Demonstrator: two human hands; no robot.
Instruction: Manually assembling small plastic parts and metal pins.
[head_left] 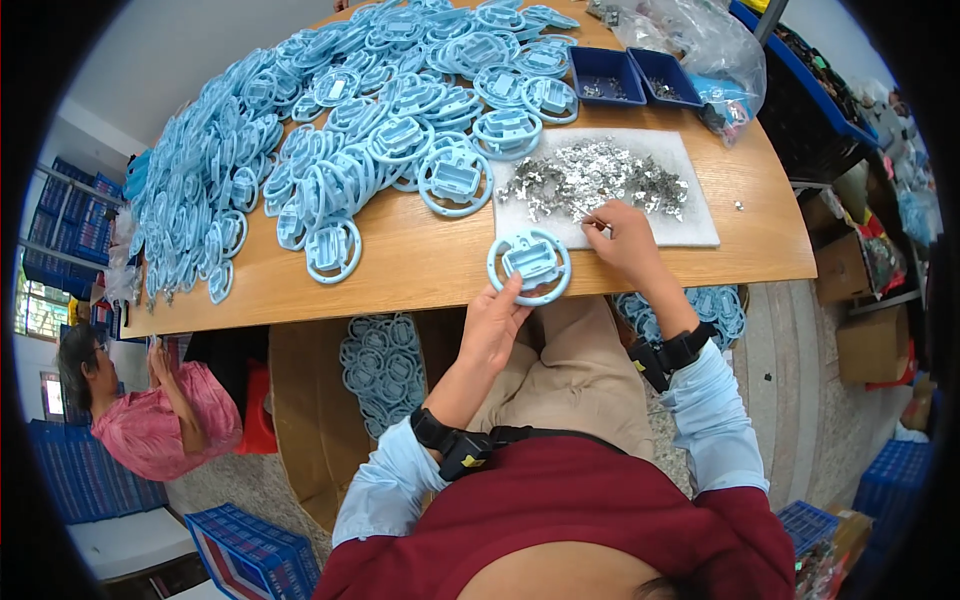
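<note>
My left hand (492, 325) grips a light blue plastic steering-wheel-shaped part (532, 262) by its near rim, thumb on top. The part is a ring with a recessed rectangular box in its middle, held at the table's front edge. Just right of it, my right hand (628, 240) is closed in a pinch at the near edge of a white foam pad (700, 232). Whatever its fingertips hold is too small to make out. Beyond them a pile of small shiny metal pieces (590, 172) is spread over the pad.
A large heap of matching blue parts (400, 90) covers the table's left and back. Two dark blue trays (608, 95) with metal pieces stand behind the pad, beside a clear plastic bag (700, 40). Boxes of blue parts (380, 370) sit below. Another person (165, 415) sits at left.
</note>
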